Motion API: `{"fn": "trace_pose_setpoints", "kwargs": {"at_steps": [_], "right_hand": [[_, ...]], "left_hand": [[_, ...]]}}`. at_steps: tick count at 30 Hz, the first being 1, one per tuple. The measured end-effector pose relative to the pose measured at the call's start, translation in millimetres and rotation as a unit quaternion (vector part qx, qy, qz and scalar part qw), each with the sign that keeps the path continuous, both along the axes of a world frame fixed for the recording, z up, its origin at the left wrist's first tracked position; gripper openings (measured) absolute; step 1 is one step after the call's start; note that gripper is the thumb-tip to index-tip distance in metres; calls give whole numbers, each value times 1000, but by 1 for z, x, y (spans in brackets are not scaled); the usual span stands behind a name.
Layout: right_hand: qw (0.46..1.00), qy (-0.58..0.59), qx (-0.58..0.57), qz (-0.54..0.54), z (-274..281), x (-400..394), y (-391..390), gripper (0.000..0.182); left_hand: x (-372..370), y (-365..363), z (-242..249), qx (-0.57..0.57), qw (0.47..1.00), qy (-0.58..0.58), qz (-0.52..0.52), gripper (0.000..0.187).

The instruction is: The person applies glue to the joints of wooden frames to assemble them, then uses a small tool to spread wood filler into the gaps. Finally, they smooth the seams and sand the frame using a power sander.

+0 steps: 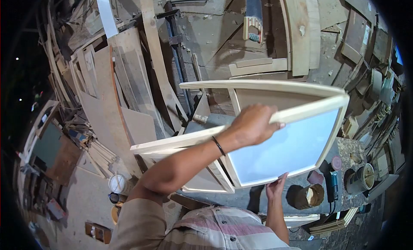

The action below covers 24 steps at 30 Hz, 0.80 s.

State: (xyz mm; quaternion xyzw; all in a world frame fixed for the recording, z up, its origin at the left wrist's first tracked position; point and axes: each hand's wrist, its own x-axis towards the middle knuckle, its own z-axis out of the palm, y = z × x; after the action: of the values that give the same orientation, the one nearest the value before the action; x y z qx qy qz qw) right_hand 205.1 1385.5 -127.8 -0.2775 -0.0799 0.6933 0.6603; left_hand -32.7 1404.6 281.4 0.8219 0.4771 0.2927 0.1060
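A pale wooden frame (292,114) stands tilted in front of me, with a white panel (284,149) in its right section. More rails and an open section extend to the left and behind. My left hand (256,124), with a dark band at the wrist, is closed over the frame's upper rail, its fingers partly hidden. Lower down, my right hand (276,188) grips the bottom rail beneath the white panel; some of its fingers are out of sight behind the wood.
Behind the frame lies a handsaw (254,24). A brown tub (309,196), a teal power tool (334,184) and a metal can (360,179) stand on the workbench (275,198) at right. Wood boards (129,65) lean at left. A white bucket (118,184) is on the floor.
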Motion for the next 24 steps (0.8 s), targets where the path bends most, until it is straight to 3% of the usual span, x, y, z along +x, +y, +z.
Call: {"fn": "trace_pose_setpoints", "kwargs": {"at_steps": [7,12,16,19,21,23,24], "right_hand": [[987,-71,35,-142,192,-8,51,69],[941,-252,145,-173,310,41,95,69],[907,-353,143,-180,407,52,108,65],[867,-403,243,-163,451,68,129,60],[830,-480,259,-119,478,66,131,58],[798,-524,256,-151,495,44,130,53],[754,-573,273,-167,503,34,128,50]], "left_hand": [[-81,34,40,21,970,-240,-6,42],[-130,36,63,32,930,-363,-51,35],[-155,39,48,29,896,-442,-43,34],[-167,38,21,-1,871,-490,-40,36],[-173,35,-2,-5,863,-502,-44,38],[-178,29,-25,-20,858,-512,-28,39],[-179,27,-39,-35,842,-537,-42,39]]}}
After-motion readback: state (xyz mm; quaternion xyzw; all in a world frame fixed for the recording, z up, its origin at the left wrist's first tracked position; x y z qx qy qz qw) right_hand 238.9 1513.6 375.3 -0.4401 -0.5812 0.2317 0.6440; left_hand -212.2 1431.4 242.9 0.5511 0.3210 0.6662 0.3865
